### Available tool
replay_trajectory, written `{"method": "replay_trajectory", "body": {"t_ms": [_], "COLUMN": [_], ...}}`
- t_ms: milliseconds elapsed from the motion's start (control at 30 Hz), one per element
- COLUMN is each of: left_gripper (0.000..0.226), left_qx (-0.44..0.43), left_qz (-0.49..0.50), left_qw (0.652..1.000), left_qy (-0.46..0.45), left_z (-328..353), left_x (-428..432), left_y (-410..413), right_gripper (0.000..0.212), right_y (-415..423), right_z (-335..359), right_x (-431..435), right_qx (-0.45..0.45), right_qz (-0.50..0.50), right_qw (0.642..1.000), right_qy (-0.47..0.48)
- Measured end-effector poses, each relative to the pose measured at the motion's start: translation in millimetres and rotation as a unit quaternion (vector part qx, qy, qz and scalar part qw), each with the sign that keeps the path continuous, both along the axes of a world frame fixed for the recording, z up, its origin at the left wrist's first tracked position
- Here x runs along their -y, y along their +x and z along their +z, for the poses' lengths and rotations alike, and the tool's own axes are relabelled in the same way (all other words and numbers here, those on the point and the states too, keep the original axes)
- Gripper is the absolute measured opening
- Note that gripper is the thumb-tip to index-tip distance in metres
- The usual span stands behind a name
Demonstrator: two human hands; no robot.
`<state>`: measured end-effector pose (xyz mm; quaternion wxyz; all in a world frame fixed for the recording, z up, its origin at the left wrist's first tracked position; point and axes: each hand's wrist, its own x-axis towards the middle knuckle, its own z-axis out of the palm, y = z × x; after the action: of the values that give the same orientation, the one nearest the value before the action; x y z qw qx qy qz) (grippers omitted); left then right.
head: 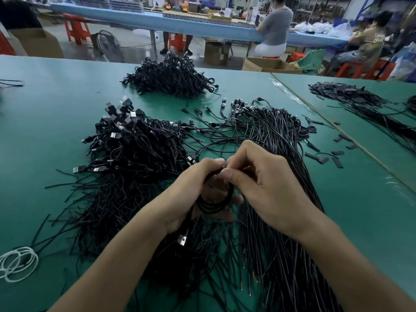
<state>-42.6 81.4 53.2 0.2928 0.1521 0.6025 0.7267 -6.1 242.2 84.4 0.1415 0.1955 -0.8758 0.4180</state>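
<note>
My left hand [189, 190] grips a black USB cable wound into a small coil [216, 203], and the cable's silver plug [182, 240] hangs below my wrist. My right hand [261, 183] pinches the top of the same coil with curled fingers. Both hands meet above the green table [45, 122], over a spread of loose black cables [281, 221]. Part of the coil is hidden inside my palms.
A heap of coiled cables with USB plugs [130, 140] lies to the left and another heap [171, 77] farther back. Straight cables [265, 122] fan out at right, near black strips [337, 152]. A white cord loop [18, 263] lies front left. People sit at a blue bench [202, 25] behind.
</note>
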Motion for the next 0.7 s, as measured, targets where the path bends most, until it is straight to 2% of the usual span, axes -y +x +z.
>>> {"method": "replay_trajectory", "body": {"t_ms": [33, 100, 133, 200, 267, 333, 400, 467, 700], "left_gripper": [0.049, 0.064, 0.07, 0.068, 0.062, 0.059, 0.059, 0.06, 0.062], "left_qx": [0.041, 0.052, 0.032, -0.006, -0.024, -0.036, -0.035, -0.028, -0.037], "left_qz": [-0.039, -0.05, -0.028, 0.022, 0.062, 0.106, 0.143, 0.176, 0.23], "left_qw": [0.998, 0.997, 0.998, 0.997, 0.996, 0.993, 0.989, 0.984, 0.973], "left_qy": [0.024, -0.011, -0.043, -0.073, -0.06, -0.035, -0.002, 0.018, 0.004], "left_z": [2.7, 3.0, 1.3, -0.7, -1.5, -1.1, -0.1, 0.4, 3.2], "left_x": [1.1, 2.4, 2.5, 2.5, 5.7, 9.4, 10.2, 9.1, 9.5], "left_y": [1.4, 1.9, 0.9, -1.8, -4.6, -7.3, -8.6, -7.8, -6.9], "right_gripper": [0.015, 0.014, 0.013, 0.011, 0.023, 0.036, 0.033, 0.028, 0.012], "right_y": [-1.0, -3.9, -5.4, -8.3, -11.7, -13.0, -11.8, -9.2, -6.6], "right_z": [-0.1, -1.6, -2.6, -7.7, -15.9, -29.0, -46.6, -62.5, -66.4], "right_x": [3.3, 6.2, 6.2, 4.1, -1.8, -9.6, -14.6, -13.7, -9.5], "right_qx": [-0.015, -0.027, -0.028, -0.011, 0.06, 0.175, 0.253, 0.285, 0.302], "right_qz": [0.0, -0.012, -0.023, -0.033, -0.042, -0.04, -0.025, -0.022, -0.025], "right_qw": [1.0, 1.0, 0.999, 0.998, 0.996, 0.983, 0.951, 0.926, 0.933], "right_qy": [0.008, 0.008, -0.004, -0.049, -0.056, 0.03, 0.178, 0.247, 0.194]}}
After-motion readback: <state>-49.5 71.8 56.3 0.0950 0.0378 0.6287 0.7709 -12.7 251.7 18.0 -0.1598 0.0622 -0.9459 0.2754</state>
